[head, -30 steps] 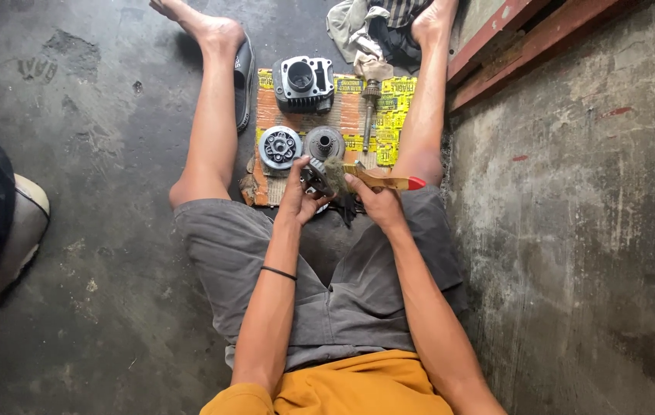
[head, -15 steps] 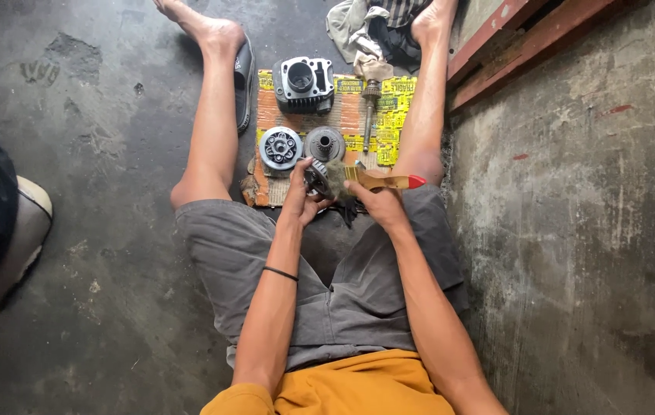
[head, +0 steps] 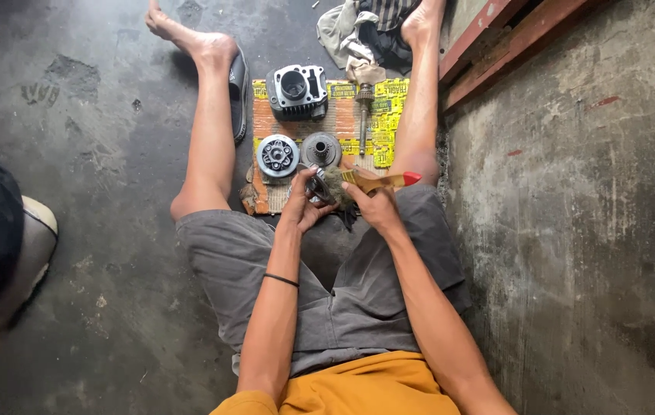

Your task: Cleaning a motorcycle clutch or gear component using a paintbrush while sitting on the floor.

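- My left hand is clamped on a small metal part, over my lap.
- My right hand grips a brush; its bristles seem to touch the part.
- Beyond: disc, hub, shaft, cylinder on cardboard.

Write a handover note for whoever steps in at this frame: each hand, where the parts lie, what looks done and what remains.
Left hand: grips a small metal part above the lap.
Right hand: holds a brush with a wooden handle and red tip, bristles against that part.
On the cardboard mat between the legs: finned cylinder block, round disc part, round hub part, long shaft. Rags lie beyond.
Done: parts laid out apart.
Left: brushing is under way; how clean the others are, I cannot tell.
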